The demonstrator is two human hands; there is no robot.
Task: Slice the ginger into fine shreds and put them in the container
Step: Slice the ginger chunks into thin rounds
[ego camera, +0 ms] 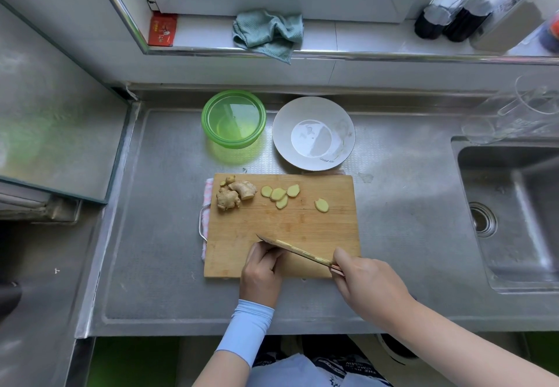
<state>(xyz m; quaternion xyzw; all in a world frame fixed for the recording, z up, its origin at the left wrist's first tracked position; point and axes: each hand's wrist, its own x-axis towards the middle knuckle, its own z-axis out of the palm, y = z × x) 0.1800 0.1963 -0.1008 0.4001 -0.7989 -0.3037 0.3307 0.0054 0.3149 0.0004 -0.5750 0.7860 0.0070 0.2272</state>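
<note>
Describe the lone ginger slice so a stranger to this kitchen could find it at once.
Find the wooden cutting board on the steel counter. Near its far edge lie a knobbly ginger root and a cluster of four pale slices. The lone slice lies to their right, apart from them all.

- A snug pale-blue arm sleeve (pixel 246 330) covers the left forearm down to the wrist
- Left hand (pixel 261 271) bare
- Right hand (pixel 367 287) and forearm bare
- Dark garment (pixel 348 367) with white lettering, beside pale-blue cloth (pixel 290 368), at the bottom edge
</note>
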